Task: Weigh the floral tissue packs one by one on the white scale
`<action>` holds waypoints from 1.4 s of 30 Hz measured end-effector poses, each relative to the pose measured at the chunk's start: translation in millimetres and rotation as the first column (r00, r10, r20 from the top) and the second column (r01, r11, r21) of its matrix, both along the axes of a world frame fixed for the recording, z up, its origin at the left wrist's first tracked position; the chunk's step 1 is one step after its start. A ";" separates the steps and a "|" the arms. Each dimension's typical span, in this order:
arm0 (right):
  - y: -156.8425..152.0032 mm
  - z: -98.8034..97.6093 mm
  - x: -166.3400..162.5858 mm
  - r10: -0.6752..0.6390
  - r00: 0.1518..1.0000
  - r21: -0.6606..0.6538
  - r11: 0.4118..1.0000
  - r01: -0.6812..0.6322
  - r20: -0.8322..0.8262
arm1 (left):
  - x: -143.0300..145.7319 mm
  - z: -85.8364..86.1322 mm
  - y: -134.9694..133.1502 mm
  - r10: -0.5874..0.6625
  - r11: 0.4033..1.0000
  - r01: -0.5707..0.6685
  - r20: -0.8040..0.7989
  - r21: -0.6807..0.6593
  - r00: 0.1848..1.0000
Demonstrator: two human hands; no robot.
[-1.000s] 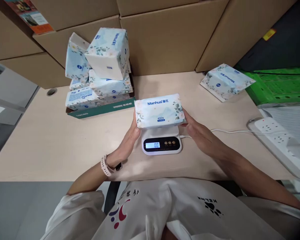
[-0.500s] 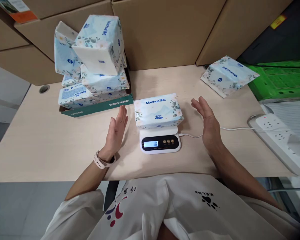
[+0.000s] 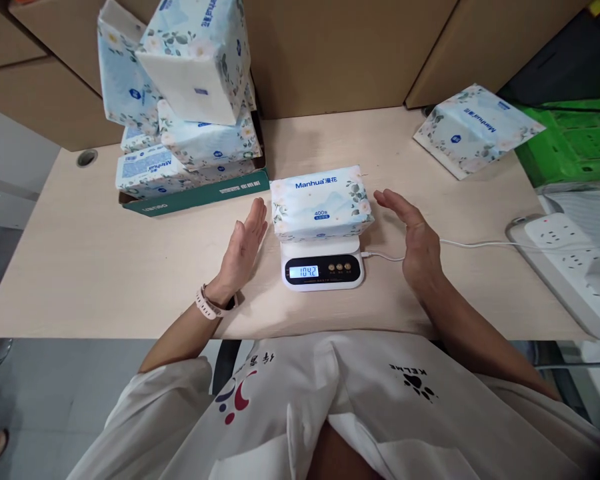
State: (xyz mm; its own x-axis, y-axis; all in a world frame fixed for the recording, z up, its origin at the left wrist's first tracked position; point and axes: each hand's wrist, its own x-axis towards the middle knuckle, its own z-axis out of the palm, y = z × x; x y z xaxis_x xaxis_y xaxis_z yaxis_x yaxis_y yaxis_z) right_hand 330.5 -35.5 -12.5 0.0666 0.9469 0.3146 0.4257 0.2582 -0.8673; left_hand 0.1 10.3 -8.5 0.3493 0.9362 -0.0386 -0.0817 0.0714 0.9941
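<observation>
A pack of tissues (image 3: 322, 203), pale blue with flowers and "Manhua" lettering, lies on a white digital scale (image 3: 323, 283). The lit display reads about 104.2. My left hand (image 3: 245, 247) is just left of the pack, fingers stretched out, palm turned inward and holding nothing. To the right of the pack, my right hand (image 3: 414, 237) is likewise open and apart from it, fingers extended toward its side. A white cable (image 3: 384, 257) runs from the scale's right side and passes behind my right hand.
At the back left, several tissue packs (image 3: 190, 87) are piled in a green-sided box (image 3: 200, 195). Another tissue pack (image 3: 480, 130) leans by a green crate (image 3: 575, 143). A power strip (image 3: 565, 243) lies at right; cardboard boxes (image 3: 330, 60) line the back.
The scale's display has gone from 0.0 to about 104.2. Both hands have come slightly closer to the pack. The camera view has shifted a little, moving the table upward in the picture.
</observation>
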 end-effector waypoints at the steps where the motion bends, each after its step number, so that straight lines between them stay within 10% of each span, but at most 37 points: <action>1: 0.0 -0.3 0.1 0.001 1.000 0.002 1.000 -0.001 -0.003 | 0.6 1.6 -0.6 0.006 1.000 -0.006 -0.001 -0.012 1.000; 42: 5.4 -10.6 5.9 0.330 0.851 -0.198 0.942 -0.270 0.408 | 3.4 2.7 -2.9 -0.076 0.997 0.076 -0.041 0.006 0.996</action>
State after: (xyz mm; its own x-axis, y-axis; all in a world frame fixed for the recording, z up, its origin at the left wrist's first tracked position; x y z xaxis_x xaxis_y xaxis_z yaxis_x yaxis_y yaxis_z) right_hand 336.4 -30.1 -23.1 -0.3402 0.9327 0.1197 0.6831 0.3326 -0.6502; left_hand 3.5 7.3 -5.9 0.4179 0.9073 -0.0469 -0.0360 0.0681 0.9970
